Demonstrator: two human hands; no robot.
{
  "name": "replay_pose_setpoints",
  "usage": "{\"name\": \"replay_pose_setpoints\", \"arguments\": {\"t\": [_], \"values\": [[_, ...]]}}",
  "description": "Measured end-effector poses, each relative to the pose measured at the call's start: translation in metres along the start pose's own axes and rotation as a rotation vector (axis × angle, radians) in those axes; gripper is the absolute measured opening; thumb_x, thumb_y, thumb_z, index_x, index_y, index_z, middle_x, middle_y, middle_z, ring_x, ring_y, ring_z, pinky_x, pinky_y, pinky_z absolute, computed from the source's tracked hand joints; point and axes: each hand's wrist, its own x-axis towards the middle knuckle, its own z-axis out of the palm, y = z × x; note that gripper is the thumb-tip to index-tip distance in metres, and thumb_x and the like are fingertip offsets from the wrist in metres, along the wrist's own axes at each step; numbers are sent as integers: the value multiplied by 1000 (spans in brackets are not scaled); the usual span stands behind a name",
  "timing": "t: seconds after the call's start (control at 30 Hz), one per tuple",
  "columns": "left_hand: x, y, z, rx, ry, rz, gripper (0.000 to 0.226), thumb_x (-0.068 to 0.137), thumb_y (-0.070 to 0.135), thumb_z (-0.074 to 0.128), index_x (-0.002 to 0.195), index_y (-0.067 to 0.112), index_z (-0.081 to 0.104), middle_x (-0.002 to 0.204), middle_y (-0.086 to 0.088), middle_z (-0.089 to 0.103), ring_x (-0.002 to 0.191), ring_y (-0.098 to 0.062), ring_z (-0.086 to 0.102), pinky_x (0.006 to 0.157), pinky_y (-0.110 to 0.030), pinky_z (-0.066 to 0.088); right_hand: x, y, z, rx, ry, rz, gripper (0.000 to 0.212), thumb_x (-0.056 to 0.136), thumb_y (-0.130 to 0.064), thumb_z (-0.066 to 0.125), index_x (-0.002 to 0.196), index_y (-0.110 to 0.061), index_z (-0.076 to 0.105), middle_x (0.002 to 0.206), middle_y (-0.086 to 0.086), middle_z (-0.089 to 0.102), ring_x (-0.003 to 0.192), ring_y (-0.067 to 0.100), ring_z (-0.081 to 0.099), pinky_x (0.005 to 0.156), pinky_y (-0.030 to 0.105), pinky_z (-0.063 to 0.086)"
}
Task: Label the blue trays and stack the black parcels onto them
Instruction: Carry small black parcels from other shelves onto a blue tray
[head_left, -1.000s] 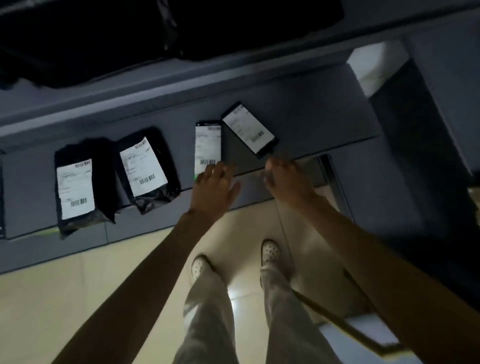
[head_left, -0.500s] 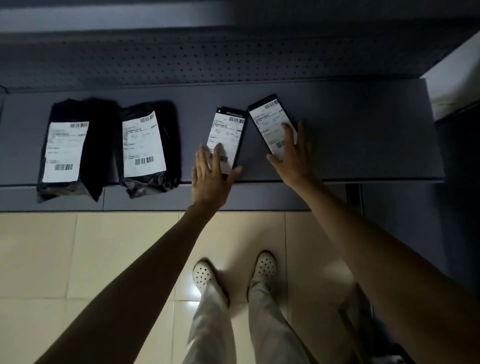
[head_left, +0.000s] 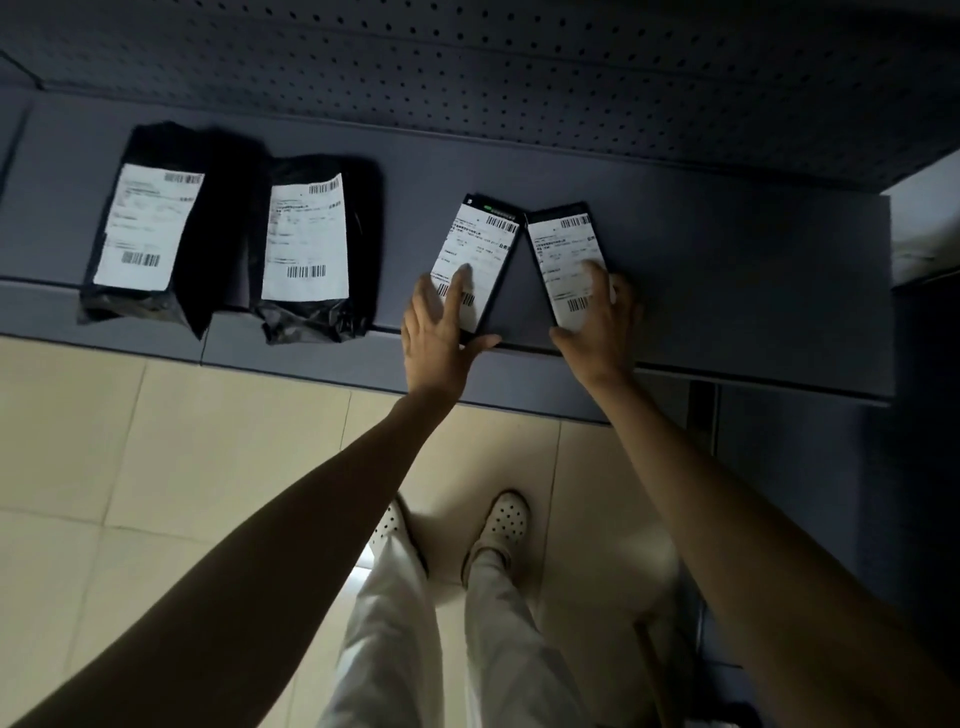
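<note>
Seen from the head camera, looking down on a long blue-grey shelf (head_left: 701, 291) backed by a perforated metal panel (head_left: 519, 62). Two flat, slim black parcels with white barcode labels near the shelf's front edge: left flat parcel (head_left: 480, 260) with long axis running front to back and leaning right at the far end, right flat parcel (head_left: 566, 260) leaning left at the far end, far corners almost touching, near ends spread apart in an inverted V. Left hand (head_left: 441, 332) spread open, fingers flat on the near end of the left flat parcel, thumb out along the shelf edge. Right hand (head_left: 597, 317) open too, fingers laid over the near end of the right flat parcel, gripping nothing. Farther left on the same shelf, well apart from the hands, two bulky black plastic-bag parcels, each with a white label facing up: far-left bag (head_left: 150, 228) and middle bag (head_left: 317, 254), both lengthwise front to back, crumpled near ends overhanging the shelf front. Below, cream floor tiles (head_left: 156, 467), pale trousers (head_left: 441, 649) and white perforated clogs (head_left: 501, 519). Nothing lying between hands and parcels.
</note>
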Motion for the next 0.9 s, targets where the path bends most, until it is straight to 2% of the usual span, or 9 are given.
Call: {"name": "replay_pose_setpoints", "arguments": {"t": [0.2,0.43,0.67,0.9], "values": [[-33,-16,-24,-56,92,-39,84,84,44,71,153,40,22,159,-13,19,142,-33,27,107,-54,37,-36,-18,-13,95,-5,-69,78,71,-16,78,140,-27,44,146,8,36,128,33,37,102,45,41],[-92,-55,-81,-90,262,-76,74,87,35,69,151,38,31,156,-9,27,131,-29,40,102,-41,38,-97,-72,-15,79,-7,-174,79,67,-22,80,138,-27,48,143,6,42,120,32,43,98,41,39],[-158,-136,-161,-87,419,-154,74,86,33,71,150,35,34,153,-8,31,131,-27,38,100,-39,37,-165,-167,7,71,-86,-356,79,65,-19,82,137,-25,50,142,5,44,118,31,45,100,39,37],[-263,-231,-254,-101,624,-311,75,79,29,76,146,32,41,151,-7,35,129,-30,41,98,-41,39,-268,-284,43,86,-213,-579,75,63,-14,76,133,-25,53,140,3,46,117,30,46,97,37,37]]}}
